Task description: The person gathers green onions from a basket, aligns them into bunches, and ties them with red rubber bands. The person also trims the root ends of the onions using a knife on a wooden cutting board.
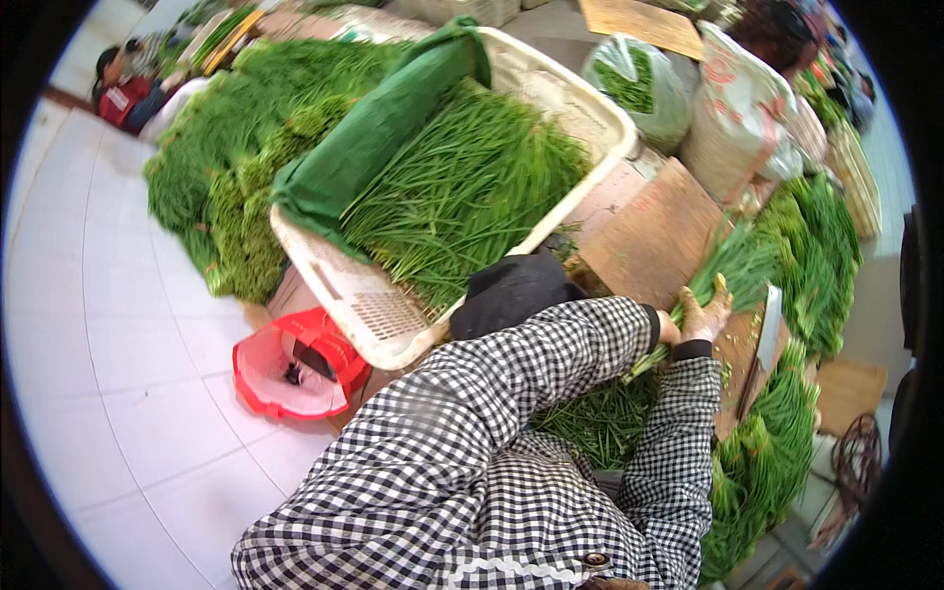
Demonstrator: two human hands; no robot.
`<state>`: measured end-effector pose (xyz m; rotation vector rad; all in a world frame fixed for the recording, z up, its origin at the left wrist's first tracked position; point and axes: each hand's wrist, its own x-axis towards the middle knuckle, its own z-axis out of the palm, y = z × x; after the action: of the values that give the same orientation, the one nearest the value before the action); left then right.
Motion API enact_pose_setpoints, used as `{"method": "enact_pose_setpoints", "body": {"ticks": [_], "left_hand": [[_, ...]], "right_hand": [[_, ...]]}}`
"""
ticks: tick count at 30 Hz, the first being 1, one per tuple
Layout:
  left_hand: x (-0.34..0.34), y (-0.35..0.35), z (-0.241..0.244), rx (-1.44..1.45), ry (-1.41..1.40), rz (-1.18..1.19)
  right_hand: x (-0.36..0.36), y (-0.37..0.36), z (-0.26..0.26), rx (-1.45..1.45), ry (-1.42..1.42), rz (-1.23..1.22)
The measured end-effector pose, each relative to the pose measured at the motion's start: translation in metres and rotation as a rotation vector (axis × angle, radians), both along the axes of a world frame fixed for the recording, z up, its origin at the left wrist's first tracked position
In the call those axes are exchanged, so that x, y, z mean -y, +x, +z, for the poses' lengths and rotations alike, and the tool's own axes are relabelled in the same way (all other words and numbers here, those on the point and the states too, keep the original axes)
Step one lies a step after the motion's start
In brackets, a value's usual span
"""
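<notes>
A bunch of long green chives (737,258) lies across the wooden cutting board (653,228), its pale stems towards my body. My left hand (668,330), partly hidden by the sleeve cuff and the other hand, is closed around the stems. Just beyond it, my right hand (705,313), in a yellow-stained glove, holds the same bunch between thumb and fingers. To the right, a knife with a broad blade (769,328) rests on the board, its handle towards me. Small cut bits (726,372) are scattered beside it. Loose green trimmings (605,420) lie below my forearms.
A white plastic basket (383,346) with a green cloth (383,133) holds chives (479,177). Piled bunches (221,155) lie behind it; more bunches (767,450) line the right. A red bag (295,369) stands on the tiled floor. Sacks (737,125) and other people are farther off.
</notes>
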<state>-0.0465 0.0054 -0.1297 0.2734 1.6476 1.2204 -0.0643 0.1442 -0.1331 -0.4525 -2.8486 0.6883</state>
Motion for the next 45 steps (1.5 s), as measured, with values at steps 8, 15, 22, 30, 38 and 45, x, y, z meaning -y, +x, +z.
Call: {"method": "enact_pose_setpoints", "body": {"ticks": [8,15,22,30,38,45], "left_hand": [[0.149,0.033,0.059,-0.437,0.160,0.247],[0.486,0.087,-0.064,-0.260,-0.713,0.909],[0.580,0.085,-0.194,0.226,-1.134,0.657],[0.547,0.093,-0.196,0.057,-1.305,0.554],[0.540,0.101,-0.223,-0.104,-1.348,0.418],[0.577,0.091,-0.230,-0.079,-1.164,0.571]], "right_hand": [[0.000,-0.054,-0.005,0.147,0.241,-0.104],[-0.018,-0.029,0.039,0.170,0.078,0.269],[0.069,-0.001,0.097,-0.007,0.170,0.418],[0.206,0.007,0.121,0.076,-0.063,0.689],[0.320,0.015,0.099,0.156,-0.096,1.047],[0.396,-0.014,-0.070,0.979,-0.244,0.874]]}}
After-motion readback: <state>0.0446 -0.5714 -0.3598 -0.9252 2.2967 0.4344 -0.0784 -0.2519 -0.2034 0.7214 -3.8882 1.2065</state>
